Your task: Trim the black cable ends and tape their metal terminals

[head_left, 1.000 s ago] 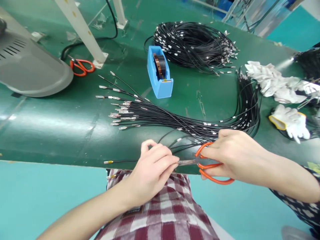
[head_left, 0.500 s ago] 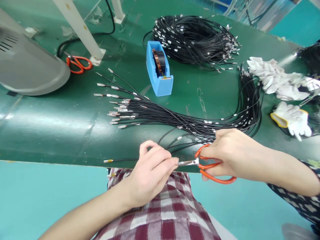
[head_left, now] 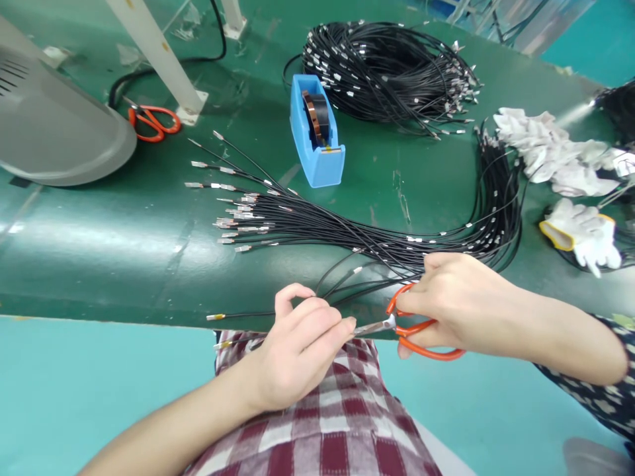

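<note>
At the table's front edge my left hand [head_left: 305, 344] is closed on thin black cables [head_left: 253, 315], whose ends with yellow and white tips stick out to the left. My right hand [head_left: 441, 307] grips a pair of scissors [head_left: 431, 354] with orange handles. Their blades point left and meet my left fingertips; the blade tips are hidden there. Just beyond both hands, a bundle of black cables [head_left: 347, 231] with white tags and metal ends lies across the table.
A blue tape dispenser [head_left: 321, 165] stands behind the bundle, with a large cable coil [head_left: 387, 73] beyond it. Other orange scissors [head_left: 155, 124] lie beside a grey machine [head_left: 64, 125]. White gloves [head_left: 585, 231] lie at the right, on the green table [head_left: 124, 264].
My hands and the scissors stay nearly in place. The scissor blades have tilted slightly at my left fingertips. The whole view has shifted a little.
</note>
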{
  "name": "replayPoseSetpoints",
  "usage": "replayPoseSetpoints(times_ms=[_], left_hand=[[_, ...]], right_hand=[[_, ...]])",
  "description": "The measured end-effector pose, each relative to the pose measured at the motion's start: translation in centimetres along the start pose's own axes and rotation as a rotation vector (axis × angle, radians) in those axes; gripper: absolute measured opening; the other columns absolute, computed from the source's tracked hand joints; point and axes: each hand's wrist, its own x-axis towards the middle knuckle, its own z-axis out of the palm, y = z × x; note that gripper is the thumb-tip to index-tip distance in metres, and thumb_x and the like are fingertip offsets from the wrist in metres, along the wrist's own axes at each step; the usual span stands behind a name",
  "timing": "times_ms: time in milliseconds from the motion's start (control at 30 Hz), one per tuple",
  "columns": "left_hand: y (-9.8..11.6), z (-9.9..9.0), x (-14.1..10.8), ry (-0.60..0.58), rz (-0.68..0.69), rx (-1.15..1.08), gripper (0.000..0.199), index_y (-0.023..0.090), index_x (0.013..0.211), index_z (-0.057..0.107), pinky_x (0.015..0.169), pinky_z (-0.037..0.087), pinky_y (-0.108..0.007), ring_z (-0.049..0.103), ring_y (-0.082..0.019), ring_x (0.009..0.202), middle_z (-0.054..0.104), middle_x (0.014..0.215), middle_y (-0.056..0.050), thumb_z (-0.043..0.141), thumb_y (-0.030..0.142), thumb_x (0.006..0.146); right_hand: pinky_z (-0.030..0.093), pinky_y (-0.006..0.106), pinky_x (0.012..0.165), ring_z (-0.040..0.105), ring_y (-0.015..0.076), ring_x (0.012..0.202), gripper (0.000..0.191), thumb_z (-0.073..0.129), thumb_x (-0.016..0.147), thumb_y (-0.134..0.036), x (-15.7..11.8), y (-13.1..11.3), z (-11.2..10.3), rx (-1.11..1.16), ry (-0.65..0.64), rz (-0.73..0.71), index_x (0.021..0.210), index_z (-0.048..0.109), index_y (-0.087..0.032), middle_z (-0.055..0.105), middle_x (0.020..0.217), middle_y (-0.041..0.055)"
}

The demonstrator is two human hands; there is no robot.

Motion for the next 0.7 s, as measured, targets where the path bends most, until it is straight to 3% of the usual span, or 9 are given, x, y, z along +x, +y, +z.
replayPoseSetpoints(times_ms=[267,500,700], left_hand=[[0.0,0.0,-0.4,0.01,0.001,0.007,0.02,0.017,0.103,0.065,0.088,0.039,-0.04,0.061,-0.014,0.07,0.069,0.076,0.0,0.06,0.004,0.089],[-0.2,0.0,-0.5,-0.014,-0.019,-0.011,0.019,0.018,0.103,0.065,0.089,0.037,-0.041,0.061,-0.014,0.071,0.069,0.077,0.0,0.059,0.005,0.09],[-0.2,0.0,-0.6,-0.001,-0.025,-0.015,0.019,0.017,0.102,0.065,0.09,0.037,-0.041,0.061,-0.015,0.072,0.069,0.077,-0.001,0.058,0.004,0.09]], right_hand=[[0.019,0.032,0.059,0.033,0.0086,0.04,0.031,0.059,0.087,-0.022,0.1,0.4,1.5,0.039,0.001,-0.055,0.06,0.044,-0.019,0.059,0.049,-0.0051],[0.023,0.031,0.062,0.037,0.0086,0.041,0.025,0.062,0.079,-0.025,0.3,-0.1,0.6,0.093,-0.024,0.005,0.059,0.048,-0.02,0.06,0.048,-0.0049],[0.022,0.032,0.06,0.033,0.0088,0.039,0.03,0.061,0.083,-0.026,0.4,-0.3,0.5,0.056,-0.017,-0.01,0.057,0.049,-0.02,0.06,0.047,-0.004]])
